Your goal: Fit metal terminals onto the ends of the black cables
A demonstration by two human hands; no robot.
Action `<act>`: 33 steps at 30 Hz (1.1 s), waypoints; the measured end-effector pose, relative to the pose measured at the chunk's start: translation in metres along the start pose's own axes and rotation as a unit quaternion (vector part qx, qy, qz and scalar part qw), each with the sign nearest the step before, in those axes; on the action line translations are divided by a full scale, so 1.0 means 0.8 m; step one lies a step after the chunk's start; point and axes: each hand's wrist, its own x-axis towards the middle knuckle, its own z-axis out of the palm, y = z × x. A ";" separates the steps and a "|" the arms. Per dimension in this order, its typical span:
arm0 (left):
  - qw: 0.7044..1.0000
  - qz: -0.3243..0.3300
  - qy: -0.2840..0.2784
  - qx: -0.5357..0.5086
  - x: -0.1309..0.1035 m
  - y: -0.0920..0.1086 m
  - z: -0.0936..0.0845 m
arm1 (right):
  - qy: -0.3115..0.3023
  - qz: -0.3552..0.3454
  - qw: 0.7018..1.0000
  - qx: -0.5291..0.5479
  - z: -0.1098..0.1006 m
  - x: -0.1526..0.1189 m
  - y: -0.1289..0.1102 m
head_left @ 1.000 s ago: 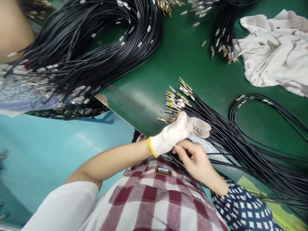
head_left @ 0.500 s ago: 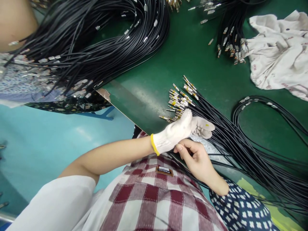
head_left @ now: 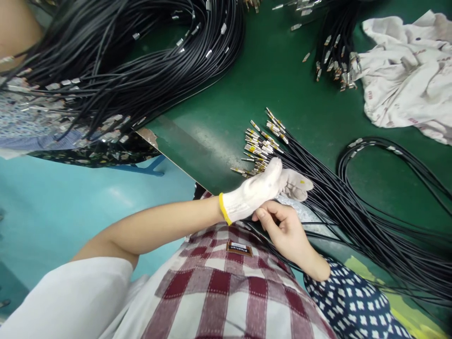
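My left hand wears a white knit glove with a yellow cuff. Its thumb stands apart and its fingers stretch to the right, with a tiny yellow bit on one fingertip; I see nothing in its grasp. Just below the gloved palm, my bare right hand has thumb and forefinger pinched together against the glove's lower side. What lies in the pinch is hidden. Beyond the glove lies a bundle of black cables, whose metal terminals, some with yellow marks, fan out at the left end. More black cables pass under my right hand.
A large loop of black cables lies at the upper left, beside another person's arm. Further cable ends and a crumpled white cloth rest on the green table. A smaller cable coil is at right.
The whole view has shifted slightly, so everything sits a little further left and up. My hands keep nearly the same pose against each other.
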 end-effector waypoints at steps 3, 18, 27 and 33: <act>1.000 0.006 -0.007 0.013 -0.001 0.006 0.005 | 0.001 0.000 1.000 0.004 0.001 -0.001 0.001; 0.997 -0.014 -0.080 -0.018 0.009 0.011 -0.001 | 0.007 -0.010 1.000 -0.005 -0.001 0.002 -0.001; 0.979 -0.040 -0.153 -0.125 0.034 0.015 -0.014 | -0.001 -0.012 0.999 -0.040 -0.004 0.001 -0.002; 0.987 -0.023 -0.134 -0.083 0.025 0.010 -0.004 | 0.009 -0.018 0.997 -0.069 0.002 -0.001 0.000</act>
